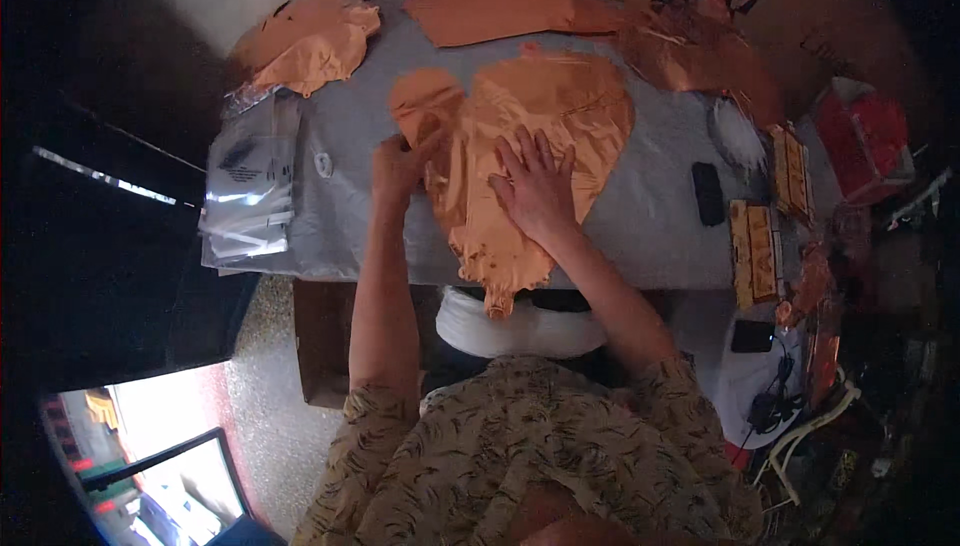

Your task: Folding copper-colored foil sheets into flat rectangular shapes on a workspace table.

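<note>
A flat, deflated copper-orange foil balloon (560, 96) lies before me on the grey-covered table (650, 236). Its scalloped lower end, with a small neck tab, hangs over the front edge. My right hand (538, 186) rests on the middle of the foil, fingers spread. At the balloon's left side, my left hand (397, 164) has its fingers closed on the foil edge, just below a folded-over rounded flap (425, 94). The fingertips there are partly hidden.
More flat orange foil pieces lie at the back left (315, 41), back middle (510, 11) and back right (690, 51). Clear plastic bags (248, 191) are stacked at left. Rightward sit a dark phone-like object (708, 194), yellow boxes (752, 251) and a red container (865, 141).
</note>
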Available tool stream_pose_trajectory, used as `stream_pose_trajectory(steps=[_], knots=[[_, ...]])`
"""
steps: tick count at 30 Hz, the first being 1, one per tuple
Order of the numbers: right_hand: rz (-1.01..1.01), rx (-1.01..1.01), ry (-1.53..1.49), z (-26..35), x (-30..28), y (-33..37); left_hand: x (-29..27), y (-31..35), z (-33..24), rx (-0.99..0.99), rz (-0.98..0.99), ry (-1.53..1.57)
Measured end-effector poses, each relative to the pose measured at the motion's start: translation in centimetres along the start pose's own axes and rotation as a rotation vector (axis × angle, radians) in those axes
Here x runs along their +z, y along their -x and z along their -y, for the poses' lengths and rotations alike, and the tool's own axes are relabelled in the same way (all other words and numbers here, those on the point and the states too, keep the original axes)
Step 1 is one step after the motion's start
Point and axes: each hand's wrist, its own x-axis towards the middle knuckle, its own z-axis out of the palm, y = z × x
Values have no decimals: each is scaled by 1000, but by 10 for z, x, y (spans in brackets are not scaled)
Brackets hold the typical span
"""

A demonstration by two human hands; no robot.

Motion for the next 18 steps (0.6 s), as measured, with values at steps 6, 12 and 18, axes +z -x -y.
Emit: stream_pose_trajectory(steps=[6,12,18], knots=[[-44,18,16,-10,7,1,19,6,-7,182,-210,-275],[-51,-6,7,-7,4,0,16,-2,13,230,-265,-324],[-11,9,26,-8,5,1,21,5,12,253,-221,-166]])
